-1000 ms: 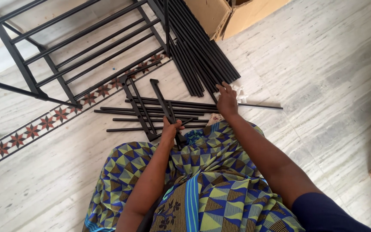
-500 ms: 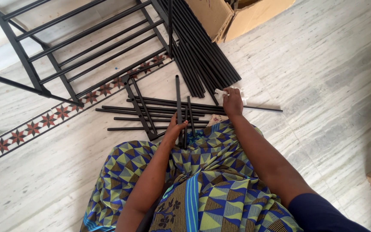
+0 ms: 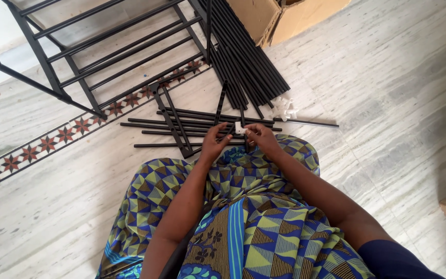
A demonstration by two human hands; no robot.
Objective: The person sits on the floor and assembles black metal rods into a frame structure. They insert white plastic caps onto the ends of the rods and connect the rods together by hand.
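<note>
Fingers of the right hand [image 3: 262, 139] pinch a small white plastic connector piece [image 3: 240, 128], while the left hand [image 3: 213, 144] closes around a thin black metal rod [image 3: 221, 108] that rises from just above the lap. The connector sits between both hands, touching the rod's near end. Beyond lie loose black metal rods [image 3: 181, 124] on the pale marble floor [image 3: 388, 103], a bundle of black tubes [image 3: 248, 62], more white connectors [image 3: 284, 107], a black metal rack frame [image 3: 104, 51] and a brown cardboard box [image 3: 285, 15].
</note>
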